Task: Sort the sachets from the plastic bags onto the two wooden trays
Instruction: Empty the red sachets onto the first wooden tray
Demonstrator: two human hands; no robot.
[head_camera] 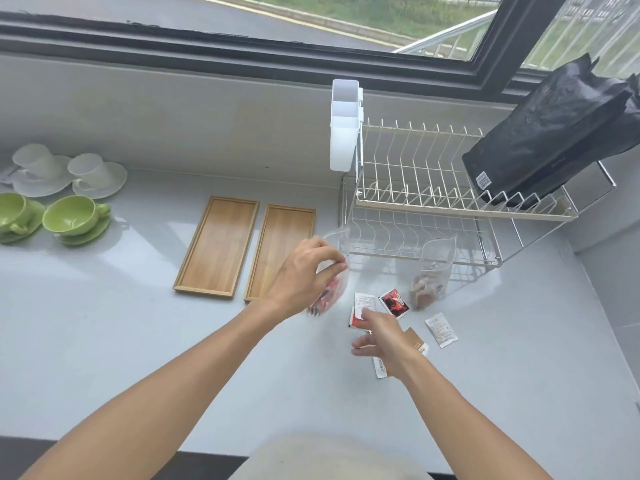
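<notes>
Two wooden trays lie side by side on the grey counter, the left tray [217, 245] and the right tray [282, 237], both bare. My left hand [304, 275] pinches the rim of a clear plastic bag [337, 244] with red sachets low inside it. A second clear bag [433, 271] with brownish sachets stands by the dish rack. Loose sachets lie on the counter: a red and black one [394, 303], a white one [441, 329], a brown one [415, 339]. My right hand [381, 336] hovers over them, fingers spread, touching a white sachet [364, 302].
A wire dish rack [415, 188] with a white cutlery holder [344, 126] and a black bag [550, 133] stands at the back right. Green cups [74, 216] and white cups [90, 173] on saucers sit at the left. A window runs along the back.
</notes>
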